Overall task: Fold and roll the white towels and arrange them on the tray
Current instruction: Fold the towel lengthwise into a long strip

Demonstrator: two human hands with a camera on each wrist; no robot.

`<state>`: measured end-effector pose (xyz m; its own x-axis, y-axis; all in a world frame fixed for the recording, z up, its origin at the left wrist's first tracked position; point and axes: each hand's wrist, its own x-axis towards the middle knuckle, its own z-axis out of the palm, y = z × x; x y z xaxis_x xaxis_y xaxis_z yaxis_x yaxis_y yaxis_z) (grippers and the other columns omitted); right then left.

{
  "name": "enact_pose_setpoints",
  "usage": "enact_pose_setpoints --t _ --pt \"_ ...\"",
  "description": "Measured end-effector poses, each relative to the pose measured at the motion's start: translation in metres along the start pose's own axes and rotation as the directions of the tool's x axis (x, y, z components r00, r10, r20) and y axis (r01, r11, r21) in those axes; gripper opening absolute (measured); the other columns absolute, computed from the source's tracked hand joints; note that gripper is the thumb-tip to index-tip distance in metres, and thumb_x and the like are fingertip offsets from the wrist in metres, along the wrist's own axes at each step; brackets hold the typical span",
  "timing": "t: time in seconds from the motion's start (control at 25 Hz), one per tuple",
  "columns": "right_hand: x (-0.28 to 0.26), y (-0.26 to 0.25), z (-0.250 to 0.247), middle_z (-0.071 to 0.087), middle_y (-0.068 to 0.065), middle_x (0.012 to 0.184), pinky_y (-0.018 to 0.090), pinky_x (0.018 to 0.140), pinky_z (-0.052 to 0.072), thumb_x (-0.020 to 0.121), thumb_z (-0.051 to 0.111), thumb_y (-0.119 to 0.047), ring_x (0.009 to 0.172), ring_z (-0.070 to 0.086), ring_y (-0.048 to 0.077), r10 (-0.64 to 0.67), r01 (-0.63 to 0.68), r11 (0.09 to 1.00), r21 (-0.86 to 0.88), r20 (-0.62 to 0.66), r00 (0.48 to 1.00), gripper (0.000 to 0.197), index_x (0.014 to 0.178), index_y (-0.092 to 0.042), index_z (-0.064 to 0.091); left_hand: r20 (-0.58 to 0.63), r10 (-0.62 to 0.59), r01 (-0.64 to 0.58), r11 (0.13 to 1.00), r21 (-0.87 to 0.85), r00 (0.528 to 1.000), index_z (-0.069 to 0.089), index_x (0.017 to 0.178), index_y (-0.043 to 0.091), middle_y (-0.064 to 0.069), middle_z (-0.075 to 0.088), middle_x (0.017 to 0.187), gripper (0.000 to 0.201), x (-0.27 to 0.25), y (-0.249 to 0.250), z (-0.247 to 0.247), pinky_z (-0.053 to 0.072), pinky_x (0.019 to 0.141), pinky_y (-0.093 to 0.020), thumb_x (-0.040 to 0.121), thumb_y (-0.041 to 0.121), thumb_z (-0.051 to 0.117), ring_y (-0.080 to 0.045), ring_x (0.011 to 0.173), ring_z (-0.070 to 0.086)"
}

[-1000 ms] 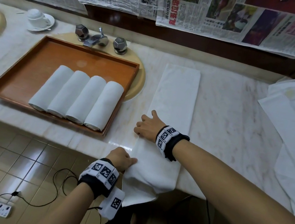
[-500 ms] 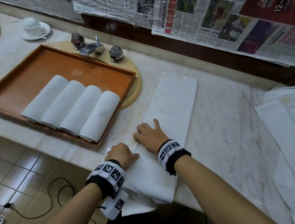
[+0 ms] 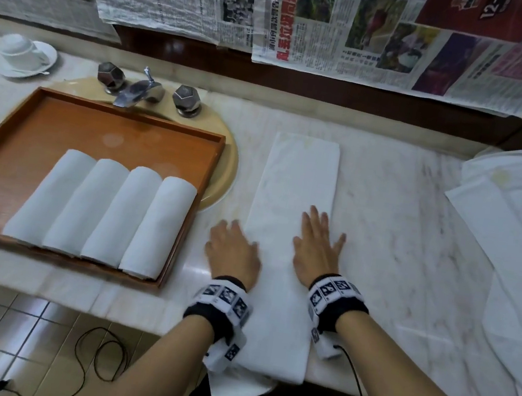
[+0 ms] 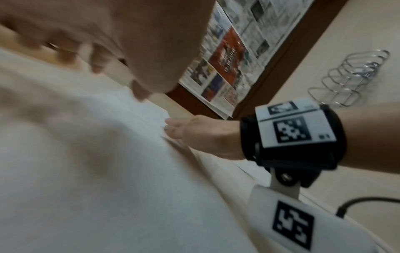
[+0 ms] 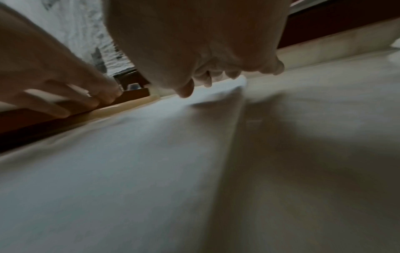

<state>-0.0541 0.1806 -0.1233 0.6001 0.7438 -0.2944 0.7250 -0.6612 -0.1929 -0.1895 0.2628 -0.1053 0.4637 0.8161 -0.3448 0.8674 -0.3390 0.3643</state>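
The folded towel [image 3: 289,222] is lying as a long strip on the marble counter [image 3: 396,250], its near end hanging over the edge. The right hand [image 3: 316,249] is lying flat on it, fingers straight, grasping nothing. The left hand [image 3: 233,252] is resting at its left edge, fingers relaxed. Four rolled towels [image 3: 100,212] are sitting side by side in the wooden tray [image 3: 63,116].
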Motion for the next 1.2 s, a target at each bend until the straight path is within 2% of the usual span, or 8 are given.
enact_pose_setpoints --t 0.12,0.32,0.48,0.6,0.68,0.8,0.92,1.2 --pt "0.006 0.017 0.0 -0.024 -0.005 0.159 0.065 0.113 -0.003 0.104 0.021 -0.036 0.146 -0.019 0.012 0.027 -0.027 1.0 0.0 0.118 0.993 0.062 0.153 -0.015 -0.01 0.223 0.382 -0.39 0.921 -0.007 0.897 -0.012 0.153 0.017 0.002 -0.028 0.156 0.064 0.004 0.029 0.025 -0.009 0.119 -0.047 0.104 0.044 0.018 -0.02 0.146 -0.023" --pt "0.015 0.027 -0.004 0.003 -0.005 0.161 0.057 0.11 0.017 0.102 0.031 -0.033 0.146 0.007 0.013 0.006 -0.006 0.999 -0.043 -0.004 1.0 0.058 0.154 -0.018 0.009 0.203 -0.072 0.09 0.993 -0.08 0.977 -0.021 0.15 0.009 -0.006 -0.035 0.154 0.069 0.046 0.039 0.017 -0.018 0.116 -0.047 0.102 0.047 0.011 -0.021 0.142 -0.031" --pt "0.039 0.027 -0.015 0.03 -0.007 0.144 0.044 0.096 0.026 0.098 0.043 -0.026 0.129 0.031 0.014 -0.005 -0.004 0.998 -0.069 -0.116 0.993 0.052 0.148 -0.025 0.027 0.265 0.361 -0.326 0.93 -0.167 0.894 -0.014 0.153 0.019 0.003 -0.029 0.157 0.059 0.078 0.058 0.015 -0.016 0.118 -0.044 0.104 0.042 0.008 -0.018 0.145 -0.025" --pt "0.051 0.026 -0.02 0.038 -0.005 0.134 0.042 0.09 0.029 0.095 0.045 -0.025 0.121 0.038 0.016 0.034 -0.042 0.997 -0.067 -0.118 0.992 0.053 0.147 -0.025 0.031 0.192 -0.104 0.154 0.951 -0.268 0.976 -0.017 0.152 0.012 -0.002 -0.029 0.157 0.062 0.112 0.066 -0.001 -0.013 0.119 -0.045 0.104 0.04 0.01 -0.021 0.145 -0.025" --pt "0.054 0.024 -0.02 0.043 -0.003 0.129 0.042 0.085 0.03 0.092 0.046 -0.026 0.116 0.041 0.017 0.056 -0.062 0.997 -0.056 -0.116 0.992 0.054 0.145 -0.024 0.035 0.189 0.109 -0.068 0.975 -0.21 0.976 -0.016 0.152 0.01 -0.002 -0.029 0.156 0.062 0.114 0.083 -0.007 -0.012 0.119 -0.044 0.104 0.04 0.011 -0.02 0.145 -0.023" --pt "0.056 0.023 -0.019 0.051 -0.003 0.114 0.04 0.076 0.032 0.081 0.057 -0.027 0.101 0.049 0.018 0.068 -0.072 0.997 -0.033 -0.113 0.991 0.057 0.136 -0.021 0.049 0.313 0.495 -0.468 0.869 -0.162 0.811 -0.012 0.153 0.016 0.002 -0.023 0.159 0.059 0.131 0.093 -0.003 -0.011 0.119 -0.041 0.105 0.04 0.012 -0.016 0.147 -0.02" --pt "0.059 0.023 -0.017 0.053 -0.001 0.107 0.042 0.072 0.035 0.073 0.063 -0.026 0.093 0.052 0.019 0.093 -0.1 0.993 -0.067 -0.099 0.991 0.057 0.128 -0.015 0.058 0.234 0.171 -0.148 0.983 -0.113 0.957 -0.013 0.152 0.011 -0.003 -0.024 0.159 0.061 0.16 0.08 -0.02 -0.011 0.119 -0.042 0.105 0.036 0.015 -0.019 0.147 -0.019" --pt "0.069 0.01 -0.029 -0.02 -0.001 0.16 0.071 0.105 -0.013 0.102 0.02 -0.041 0.147 -0.014 0.015 0.187 -0.176 0.981 -0.087 0.145 0.972 0.065 0.153 -0.013 -0.007 0.45 0.376 -0.471 0.874 0.118 0.81 -0.015 0.153 0.015 0.003 -0.024 0.159 0.061 0.13 0.063 -0.008 -0.008 0.119 -0.043 0.105 0.029 0.021 -0.014 0.147 -0.018"
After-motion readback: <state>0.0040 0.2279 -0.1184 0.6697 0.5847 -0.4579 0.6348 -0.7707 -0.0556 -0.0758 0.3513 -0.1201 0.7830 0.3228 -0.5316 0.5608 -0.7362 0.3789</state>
